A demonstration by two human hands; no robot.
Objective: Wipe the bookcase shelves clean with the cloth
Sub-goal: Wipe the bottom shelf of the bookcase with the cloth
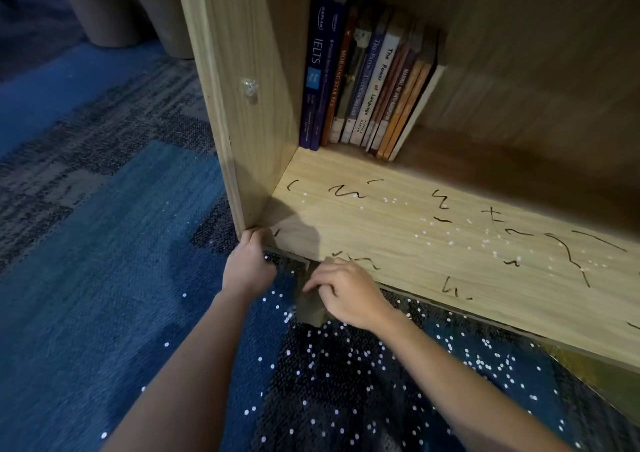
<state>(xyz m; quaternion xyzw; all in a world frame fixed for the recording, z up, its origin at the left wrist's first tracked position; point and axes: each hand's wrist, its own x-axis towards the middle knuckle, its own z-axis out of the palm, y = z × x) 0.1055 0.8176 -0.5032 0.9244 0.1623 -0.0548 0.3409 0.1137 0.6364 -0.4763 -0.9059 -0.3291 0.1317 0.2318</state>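
The bookcase [239, 105] of pale wood stands on a blue patterned carpet [104, 243], and its bottom shelf [408, 240] fills the view from the centre out towards 3 o'clock. Dark pen scribbles [568, 254] and small white specks [450, 243] are scattered over the shelf, and more specks lie on the carpet in front of it, at about 5 o'clock. A row of books [363, 80] stands upright at the back of the shelf, at 12 o'clock, pressed against the left side panel. The left hand [247, 266], just below centre towards 7 o'clock, has its grip curled round the bottom front corner of the bookcase. The right hand [349, 294] is at its 3 o'clock, close beside it at the shelf's front edge, with bent fingers clamped on a dark greyish cloth [306, 307]. The cloth hangs from the shelf edge down to the carpet, between the two hands. Two brownish bins [104, 8] stand on the floor at 11 o'clock, beyond the bookcase.
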